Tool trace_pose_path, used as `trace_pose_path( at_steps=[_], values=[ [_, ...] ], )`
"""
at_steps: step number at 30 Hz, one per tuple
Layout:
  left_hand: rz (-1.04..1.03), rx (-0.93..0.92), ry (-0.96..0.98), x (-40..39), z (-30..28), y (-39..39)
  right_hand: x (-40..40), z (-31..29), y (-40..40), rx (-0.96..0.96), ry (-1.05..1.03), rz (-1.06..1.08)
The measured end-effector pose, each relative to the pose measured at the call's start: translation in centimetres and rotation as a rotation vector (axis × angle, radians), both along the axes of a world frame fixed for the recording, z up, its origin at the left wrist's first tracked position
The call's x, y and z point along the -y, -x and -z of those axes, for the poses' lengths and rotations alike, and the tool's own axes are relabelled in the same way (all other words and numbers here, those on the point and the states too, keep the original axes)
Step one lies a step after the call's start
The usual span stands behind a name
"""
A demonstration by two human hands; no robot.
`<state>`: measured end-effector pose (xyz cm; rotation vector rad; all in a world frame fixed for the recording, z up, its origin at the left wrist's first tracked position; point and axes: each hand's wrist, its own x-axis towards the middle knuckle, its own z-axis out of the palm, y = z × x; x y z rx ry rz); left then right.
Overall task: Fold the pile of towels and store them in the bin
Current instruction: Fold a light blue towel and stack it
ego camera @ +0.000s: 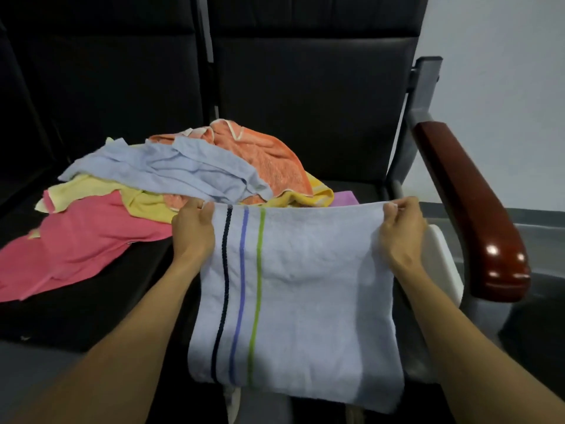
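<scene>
Black seat (305, 117) by right armrest: left hand (192, 229) and right hand (400, 228) pinch striped towel's (305, 301) far corners, long axis toward the person.

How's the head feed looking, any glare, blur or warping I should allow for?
Head view: soft overall, the striped towel slightly blurred; bright glare spots on the wooden armrest; wide-angle bending at the edges; the black seats dark with little detail.

Left hand (193, 231), right hand (401, 228) pinching striped towel (305, 289), towel pile (171, 185)
</scene>
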<state>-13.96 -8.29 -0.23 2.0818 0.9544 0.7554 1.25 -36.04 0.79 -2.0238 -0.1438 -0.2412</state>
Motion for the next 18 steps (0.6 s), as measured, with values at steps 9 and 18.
trace_pose_path(
  at_steps=[9, 18],
  values=[
    [0.022, -0.128, 0.069, -0.7, 1.2, -1.5, -0.5, 2.7, -2.5, -0.25, 0.063, -0.118],
    [0.224, 0.026, 0.444, 2.5, 1.2, -2.6, -3.4, 1.7, 0.4, -0.503, -0.177, -0.298]
  ],
)
